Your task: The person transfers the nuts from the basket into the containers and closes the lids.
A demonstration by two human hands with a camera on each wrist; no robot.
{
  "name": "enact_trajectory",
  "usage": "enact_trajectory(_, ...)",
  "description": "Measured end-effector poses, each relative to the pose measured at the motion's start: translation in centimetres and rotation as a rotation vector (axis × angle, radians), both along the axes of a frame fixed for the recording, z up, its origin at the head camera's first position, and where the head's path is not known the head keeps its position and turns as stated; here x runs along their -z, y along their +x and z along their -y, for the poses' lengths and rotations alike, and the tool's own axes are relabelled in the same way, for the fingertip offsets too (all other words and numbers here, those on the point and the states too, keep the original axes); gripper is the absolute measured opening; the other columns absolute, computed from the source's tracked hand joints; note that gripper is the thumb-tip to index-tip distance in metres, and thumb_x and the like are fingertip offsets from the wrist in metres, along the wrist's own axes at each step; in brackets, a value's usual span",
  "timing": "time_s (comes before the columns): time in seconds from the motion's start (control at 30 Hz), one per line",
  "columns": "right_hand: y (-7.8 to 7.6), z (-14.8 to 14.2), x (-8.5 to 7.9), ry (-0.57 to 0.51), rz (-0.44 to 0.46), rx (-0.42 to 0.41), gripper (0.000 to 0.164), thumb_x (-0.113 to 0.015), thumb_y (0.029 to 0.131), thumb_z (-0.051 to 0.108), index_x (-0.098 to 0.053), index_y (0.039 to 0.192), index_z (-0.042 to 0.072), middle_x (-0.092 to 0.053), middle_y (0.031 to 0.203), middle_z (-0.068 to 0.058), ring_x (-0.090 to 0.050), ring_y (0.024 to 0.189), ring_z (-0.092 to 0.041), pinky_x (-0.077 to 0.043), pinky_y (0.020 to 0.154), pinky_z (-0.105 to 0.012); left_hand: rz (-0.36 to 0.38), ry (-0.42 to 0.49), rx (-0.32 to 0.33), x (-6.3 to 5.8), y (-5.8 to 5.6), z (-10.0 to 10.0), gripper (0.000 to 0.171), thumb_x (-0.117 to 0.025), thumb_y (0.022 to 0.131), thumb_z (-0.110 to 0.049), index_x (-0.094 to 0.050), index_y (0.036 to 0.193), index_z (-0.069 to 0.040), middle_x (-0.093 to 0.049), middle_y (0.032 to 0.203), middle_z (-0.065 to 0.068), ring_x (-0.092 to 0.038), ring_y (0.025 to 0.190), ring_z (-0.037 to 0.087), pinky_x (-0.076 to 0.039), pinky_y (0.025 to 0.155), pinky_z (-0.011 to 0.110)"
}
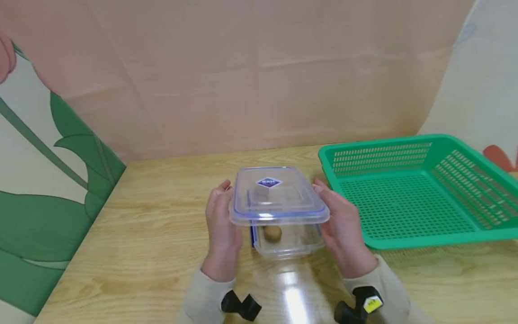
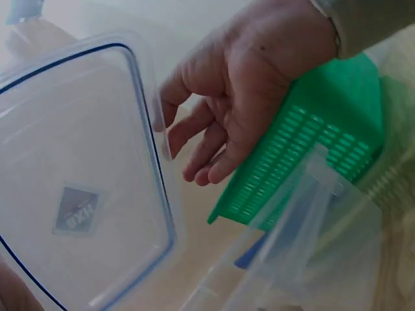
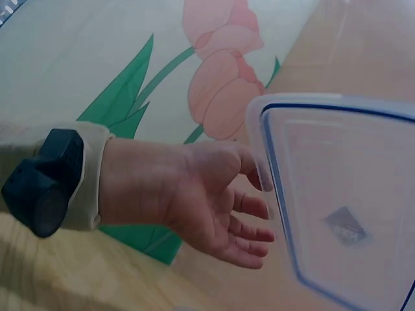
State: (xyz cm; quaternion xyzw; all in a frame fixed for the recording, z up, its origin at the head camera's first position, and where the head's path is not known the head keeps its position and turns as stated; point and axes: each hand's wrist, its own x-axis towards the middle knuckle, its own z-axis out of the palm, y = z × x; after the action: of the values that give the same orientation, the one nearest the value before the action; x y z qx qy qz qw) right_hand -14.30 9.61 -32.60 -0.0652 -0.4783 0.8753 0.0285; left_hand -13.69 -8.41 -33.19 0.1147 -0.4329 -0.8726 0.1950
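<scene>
A clear plastic lid [image 1: 283, 195] with a blue seal and a diamond-shaped label is held up by both hands, tilted. The left hand [image 1: 221, 227] grips its left edge and the right hand [image 1: 341, 222] its right edge, thumbs at the rim. In the left wrist view the right hand [image 2: 240, 91] shows at the lid [image 2: 123, 149]; in the right wrist view the left hand [image 3: 201, 194] shows at the opposite edge. Below the lid stands a clear food box [image 1: 291, 249] with a blue side clip. Inside it lies a small round brown object [image 1: 273, 233], its kind unclear.
A green plastic basket [image 1: 400, 240] with slotted sides stands on the wooden table [image 1: 162, 225], just right of the right hand. A pinkish sheet [image 1: 202, 90] hangs behind the table, and a flower-printed sheet [image 1: 36, 216] is at the left.
</scene>
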Motion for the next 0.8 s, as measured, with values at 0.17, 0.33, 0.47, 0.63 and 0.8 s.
enact_trajectory(0.17, 1.3, -0.4, 1.1, 0.212, 0.004, -0.085, 0.045, -0.042, 0.098, 0.013, -0.033, 0.139, -0.004, -0.034, 0.147, -0.011, -0.035, 0.134, -0.015, -0.033, 0.109, -0.025, 0.06, -0.032, 0.054, 1.3, 0.8, -0.1, 0.018, -0.041, 0.087, 0.0, -0.053, 0.078, -0.009, -0.045, 0.13, 0.012, -0.054, 0.107, 0.022, -0.054, 0.084, 0.027)
enact_trajectory(0.33, 2.4, -1.2, 3.2, 0.475, -0.098, -0.141, 0.046, -0.035, 0.101, 0.02, -0.03, 0.14, -0.003, -0.029, 0.149, -0.01, -0.025, 0.138, -0.019, -0.027, 0.11, -0.022, 0.052, -0.103, 0.054, 3.2, 1.5, -0.6, 0.016, -0.041, 0.092, -0.001, -0.056, 0.09, -0.003, -0.045, 0.137, 0.016, -0.048, 0.122, 0.027, -0.048, 0.096, 0.033)
enact_trajectory(0.47, 2.8, -1.9, 4.9, 0.568, -0.201, -0.129, 0.049, -0.035, 0.101, 0.024, -0.031, 0.139, -0.008, -0.025, 0.15, -0.015, -0.019, 0.14, -0.026, -0.026, 0.107, -0.012, 0.015, -0.247, 0.075, 5.0, 1.9, -1.0, 0.015, -0.04, 0.093, 0.001, -0.052, 0.1, 0.006, -0.043, 0.139, 0.018, -0.04, 0.13, 0.029, -0.041, 0.104, 0.036)
enact_trajectory(0.63, 2.5, -2.2, 6.4, 0.482, -0.216, -0.129, 0.05, -0.037, 0.101, 0.022, -0.028, 0.137, -0.012, -0.022, 0.15, -0.019, -0.015, 0.14, -0.03, -0.027, 0.108, -0.013, 0.046, -0.394, 0.096, 6.9, 2.1, -1.1, 0.018, -0.039, 0.094, -0.001, -0.049, 0.105, 0.009, -0.041, 0.142, 0.016, -0.036, 0.133, 0.028, -0.032, 0.11, 0.038)
enact_trajectory(0.8, 1.9, -2.5, 7.6, 0.466, -0.167, -0.137, 0.051, -0.037, 0.101, 0.022, -0.028, 0.139, -0.01, -0.022, 0.151, -0.017, -0.015, 0.14, -0.029, -0.026, 0.109, -0.015, 0.055, -0.428, 0.117, 8.1, 2.0, -1.3, 0.021, -0.038, 0.096, -0.003, -0.05, 0.111, 0.007, -0.04, 0.143, 0.018, -0.032, 0.135, 0.03, -0.027, 0.112, 0.039)
